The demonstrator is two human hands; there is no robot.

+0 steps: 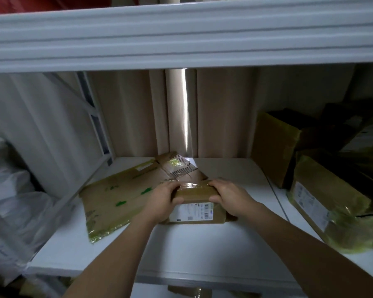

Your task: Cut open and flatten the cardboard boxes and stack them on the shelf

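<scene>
A small brown cardboard box (199,203) is held on the white shelf (202,250), near its middle, with its far end overlapping the edge of a flattened cardboard sheet (121,194) that lies on the shelf to the left. The box's long axis runs from the near edge of the shelf toward the back, tilted slightly to the left; its white shipping label (193,212) is turned upward at the near end, and its far end is crossed by glossy tape. The flattened sheet is laid with its long axis running diagonally from near left to far right, green-tinted tape showing along its borders. The left hand (163,201) is curled round the left side of the box, its thumb laid on the top face and its fingers (172,186) wrapped over the far left corner. The right hand (228,197) is curled round the right side in the same way, thumb on top, fingers bent over the far right corner. Both forearms are stretched forward from the lower edge of the view and converge on the box. Taped cardboard boxes (323,203) are stacked at the right of the shelf, and white plastic bags (11,190) are seen at the left.
</scene>
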